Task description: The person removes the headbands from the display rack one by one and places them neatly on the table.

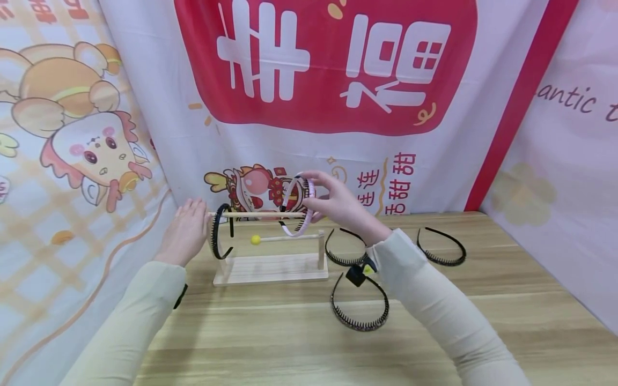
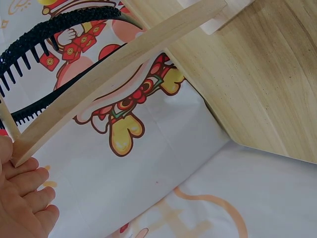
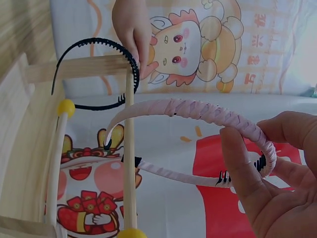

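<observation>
My right hand (image 1: pixel 333 202) pinches a pale pink wrapped headband (image 3: pixel 198 110) between thumb and fingers. Its open ends straddle the upper bar (image 3: pixel 130 163) of a wooden rack (image 1: pixel 270 268), towards the bar's right part. At the rack's left end, my left hand (image 1: pixel 187 228) touches the top of the upright post (image 2: pixel 94 74), its fingers fairly straight. Beside that hand, a black toothed headband (image 1: pixel 216 233) hangs on the upper bar. A lower bar (image 1: pixel 289 238) tipped with a yellow ball (image 1: pixel 256 240) carries nothing.
Black toothed headbands lie on the wooden table (image 1: pixel 270 338) right of the rack: one (image 1: pixel 346 262) beside its base, one (image 1: pixel 359 325) nearer me, one (image 1: pixel 441 261) farther right. Printed cloth (image 1: pixel 159 107) hangs behind and at both sides.
</observation>
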Demonstrator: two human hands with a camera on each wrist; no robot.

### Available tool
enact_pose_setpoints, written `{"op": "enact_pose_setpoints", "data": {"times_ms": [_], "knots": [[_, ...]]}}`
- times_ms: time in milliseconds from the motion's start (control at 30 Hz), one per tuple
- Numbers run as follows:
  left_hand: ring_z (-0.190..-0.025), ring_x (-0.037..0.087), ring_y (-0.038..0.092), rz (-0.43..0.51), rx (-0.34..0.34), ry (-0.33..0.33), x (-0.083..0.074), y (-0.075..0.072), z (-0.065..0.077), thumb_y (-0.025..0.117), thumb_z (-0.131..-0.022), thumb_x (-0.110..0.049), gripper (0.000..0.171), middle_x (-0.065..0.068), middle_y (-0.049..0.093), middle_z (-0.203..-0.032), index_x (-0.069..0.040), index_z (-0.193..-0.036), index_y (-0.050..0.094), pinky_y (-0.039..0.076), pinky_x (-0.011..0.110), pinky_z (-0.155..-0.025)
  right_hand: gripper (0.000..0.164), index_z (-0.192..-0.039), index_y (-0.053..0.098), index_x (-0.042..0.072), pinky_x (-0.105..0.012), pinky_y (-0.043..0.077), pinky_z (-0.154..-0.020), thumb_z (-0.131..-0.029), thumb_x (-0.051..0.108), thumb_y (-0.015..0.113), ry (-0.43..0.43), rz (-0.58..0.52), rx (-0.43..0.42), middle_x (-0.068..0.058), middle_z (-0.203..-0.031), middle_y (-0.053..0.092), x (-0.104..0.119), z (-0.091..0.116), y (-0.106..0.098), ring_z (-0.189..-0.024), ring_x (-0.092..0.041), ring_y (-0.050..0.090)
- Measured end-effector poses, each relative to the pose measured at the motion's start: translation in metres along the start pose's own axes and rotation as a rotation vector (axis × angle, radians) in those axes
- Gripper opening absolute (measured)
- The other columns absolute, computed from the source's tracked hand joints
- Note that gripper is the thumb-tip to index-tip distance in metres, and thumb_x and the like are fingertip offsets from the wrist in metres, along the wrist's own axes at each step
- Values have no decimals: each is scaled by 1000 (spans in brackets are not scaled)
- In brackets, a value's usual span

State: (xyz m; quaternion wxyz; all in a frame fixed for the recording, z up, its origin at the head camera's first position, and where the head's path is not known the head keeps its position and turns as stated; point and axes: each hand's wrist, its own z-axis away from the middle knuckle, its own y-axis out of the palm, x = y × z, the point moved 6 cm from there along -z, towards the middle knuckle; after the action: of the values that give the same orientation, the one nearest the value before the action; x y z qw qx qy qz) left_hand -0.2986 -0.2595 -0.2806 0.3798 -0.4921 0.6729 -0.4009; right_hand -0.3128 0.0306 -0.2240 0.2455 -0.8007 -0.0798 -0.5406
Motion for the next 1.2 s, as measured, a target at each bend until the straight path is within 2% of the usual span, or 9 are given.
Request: {"op": "enact_pose_setpoints", "data": {"times_ms": [200, 533, 900, 1200], "knots": [[-130, 48, 15, 9, 10, -6, 0, 0, 0, 26, -102, -20, 49, 35, 22, -139, 17, -135, 26, 2, 49, -110, 57, -137, 43, 13, -38, 57, -65, -85, -2, 61, 11, -2, -15, -14, -140, 33, -2, 7, -11, -84, -34, 63], [-131, 47, 14, 9, 11, -16, 1, 1, 0, 27, -102, -19, 49, 34, 22, -141, 16, -135, 25, 2, 49, -110, 56, -136, 43, 12, -37, 57, -65, -85, -3, 61, 22, 19, -58, -12, -133, 39, -7, 17, -30, -81, -29, 64], [-130, 48, 16, 4, 0, -3, 1, 1, 1, 26, -102, -19, 48, 35, 24, -139, 17, -134, 27, 4, 50, -110, 56, -137, 42, 13, -39, 57, -67, -85, 0, 61, 41, 4, -81, -14, -137, 37, -17, 31, -51, -83, -32, 64], [-130, 49, 17, -1, -8, 0, 1, 0, 0, 26, -102, -18, 47, 36, 25, -138, 17, -134, 28, 5, 51, -110, 57, -137, 43, 13, -38, 57, -67, -85, 2, 62, 65, 57, -118, -14, -128, 43, -26, 46, -69, -80, -29, 62]]}}
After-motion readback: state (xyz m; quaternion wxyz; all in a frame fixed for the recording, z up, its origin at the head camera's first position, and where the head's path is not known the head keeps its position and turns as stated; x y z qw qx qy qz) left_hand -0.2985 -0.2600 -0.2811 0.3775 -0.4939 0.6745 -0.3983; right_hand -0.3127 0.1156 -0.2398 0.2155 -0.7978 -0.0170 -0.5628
